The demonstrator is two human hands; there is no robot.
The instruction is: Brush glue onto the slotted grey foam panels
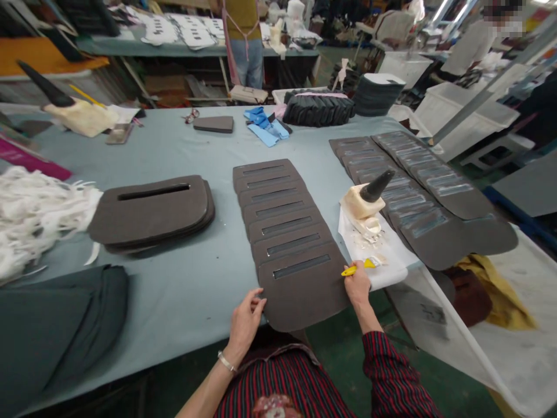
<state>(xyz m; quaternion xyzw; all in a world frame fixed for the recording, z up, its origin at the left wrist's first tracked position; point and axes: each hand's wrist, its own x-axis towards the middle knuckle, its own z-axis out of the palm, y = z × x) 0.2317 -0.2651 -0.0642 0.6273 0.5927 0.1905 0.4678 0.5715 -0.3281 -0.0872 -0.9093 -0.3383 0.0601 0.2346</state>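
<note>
Yellow brush point(369, 263) in right fingers point(360, 275); overlapping panels point(304, 293) beside left fingers point(255, 294)

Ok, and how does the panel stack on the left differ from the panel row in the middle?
The panel stack is piled with one slot showing; the panel row is fanned out, showing seven. The left hand and right hand are at the panel row's near end, while the panel stack lies away from both. Both are dark gray-brown, with long, narrow slots.
</note>
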